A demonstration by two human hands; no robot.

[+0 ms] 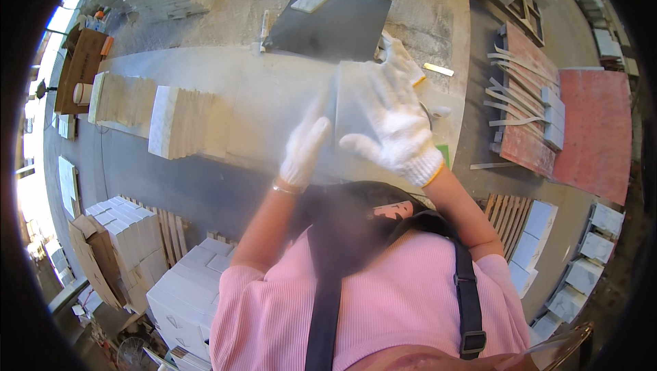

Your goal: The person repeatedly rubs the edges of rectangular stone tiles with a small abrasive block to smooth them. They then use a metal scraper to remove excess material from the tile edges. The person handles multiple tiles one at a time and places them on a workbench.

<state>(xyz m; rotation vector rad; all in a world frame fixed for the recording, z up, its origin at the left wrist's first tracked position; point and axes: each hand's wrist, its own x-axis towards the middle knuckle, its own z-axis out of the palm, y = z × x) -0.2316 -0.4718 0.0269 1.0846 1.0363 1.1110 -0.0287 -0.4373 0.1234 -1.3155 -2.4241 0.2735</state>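
Observation:
My left hand [306, 151], in a white knit glove, stands on edge over the worktable [253, 108], fingers stretched away from me and blurred at the tips. It grips nothing that I can see. My right hand [391, 125], in a matching glove with a yellow cuff edge, lies flat with its fingers spread, palm down. Under and beside it is a pale grey flat piece [352, 114], whose straight left edge runs between my hands. Just beyond my right fingers is another white glove [404, 60] with a yellow cuff; whether it is empty is unclear.
A dark sheet [328, 25] with a small white tile [309, 2] on it lies at the far side. Rows of pale tiles [181, 121] stand at left. Strips lie across a reddish board [523, 97] at right. White cartons [188, 296] are stacked near left. Haze blurs the middle.

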